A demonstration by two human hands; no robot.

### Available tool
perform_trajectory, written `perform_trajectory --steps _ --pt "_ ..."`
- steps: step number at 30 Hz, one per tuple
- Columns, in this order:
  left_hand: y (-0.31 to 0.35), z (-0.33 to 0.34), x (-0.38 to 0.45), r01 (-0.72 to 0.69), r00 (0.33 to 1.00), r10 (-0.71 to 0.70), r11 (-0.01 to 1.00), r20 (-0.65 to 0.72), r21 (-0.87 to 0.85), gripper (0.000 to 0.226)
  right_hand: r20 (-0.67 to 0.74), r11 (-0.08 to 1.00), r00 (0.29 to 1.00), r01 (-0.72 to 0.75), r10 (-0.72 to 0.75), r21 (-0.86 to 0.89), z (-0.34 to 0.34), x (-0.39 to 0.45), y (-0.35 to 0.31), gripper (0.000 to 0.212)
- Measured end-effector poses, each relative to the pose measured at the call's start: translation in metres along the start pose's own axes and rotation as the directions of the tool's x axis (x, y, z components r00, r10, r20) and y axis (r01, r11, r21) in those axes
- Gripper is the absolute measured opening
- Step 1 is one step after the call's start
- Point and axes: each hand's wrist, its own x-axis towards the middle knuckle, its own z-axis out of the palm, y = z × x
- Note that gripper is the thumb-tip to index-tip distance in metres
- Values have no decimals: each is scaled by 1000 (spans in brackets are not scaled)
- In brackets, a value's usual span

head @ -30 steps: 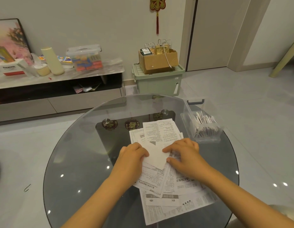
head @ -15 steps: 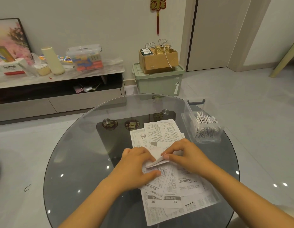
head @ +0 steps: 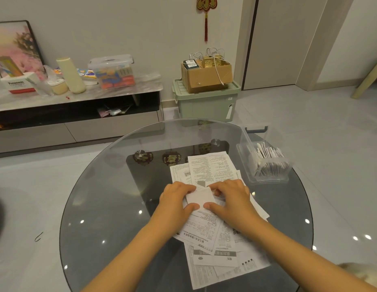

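The paper [head: 200, 197] is a small, blank white rectangle, folded flat with crisp edges and a matt surface. It sits between the two hands, low over the middle of a heap of leaflets [head: 210, 239].

The left hand [head: 175, 203] pinches its left edge: the thumb lies at the lower left corner and the curled fingers [head: 188, 187] close over the upper left corner. The right hand [head: 231, 201] mirrors it, with the thumb at the lower right corner and curled fingers [head: 217, 186] over the upper right. The two thumb tips point at each other along the near edge, just apart. Whether the paper touches the sheet beneath cannot be told.

The leaflets are thin white sheets, densely printed in black, creased and overlapping at odd angles. They lie on a round table [head: 111, 197] of smooth dark glass that shows bright reflections of lamps.

Near the table's far right edge stands a clear, rectangular plastic tub [head: 265, 178] packed with upright white sachets [head: 267, 157]. Beyond the table, on the pale tiled floor, a cardboard box [head: 206, 76] rests on a green plastic bin [head: 204, 106].
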Motion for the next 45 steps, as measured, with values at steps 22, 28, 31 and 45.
perform_trajectory --steps 22,28,31,45 --pt "39 -24 -3 128 975 -201 852 -91 -508 12 -186 875 978 172 -96 452 -31 -6 -12 13" --pt "69 -31 4 111 958 -269 666 -99 -738 10 -97 767 990 -14 99 642 -51 -4 -9 27" --pt "84 -28 15 102 950 -298 586 -97 -804 14 -56 740 990 -57 128 670 -59 -2 -4 18" --pt "144 2 78 85 984 -180 499 -7 -863 18 -396 809 871 -4 292 587 -117 12 27 3"
